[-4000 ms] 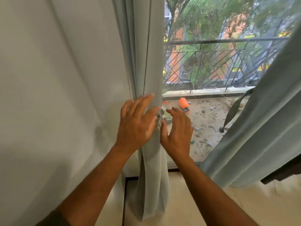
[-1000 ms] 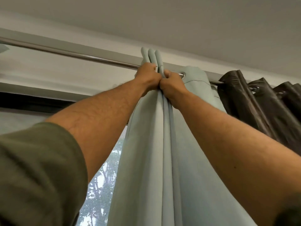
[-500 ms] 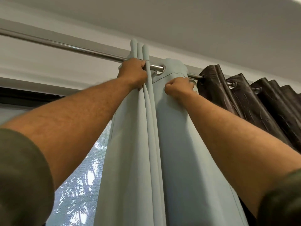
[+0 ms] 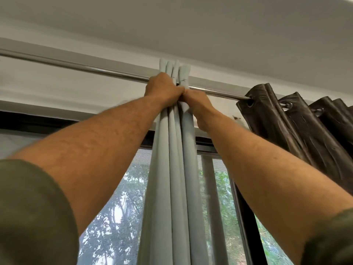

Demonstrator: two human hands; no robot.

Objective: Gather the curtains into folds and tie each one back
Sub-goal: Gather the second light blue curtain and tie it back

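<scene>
A pale blue-grey curtain (image 4: 172,169) hangs from a metal rod (image 4: 76,65), bunched into several narrow upright folds. I look up at its top. My left hand (image 4: 162,88) grips the folds from the left, just under the rod. My right hand (image 4: 198,101) grips them from the right, knuckles touching the left hand. Both arms reach up overhead. A dark brown curtain (image 4: 298,123) hangs on the same rod to the right, pleated, a bare stretch of rod between it and the pale one.
Behind the curtains is a window (image 4: 118,217) with a dark frame and a mesh screen, trees outside. The ceiling (image 4: 191,25) lies close above the rod. My green sleeves fill the lower corners.
My right hand has pushed the last flat panel leftward into the bundle, meeting my left hand. The pale curtain is now fully bunched, with bare rod showing before the brown curtain.
</scene>
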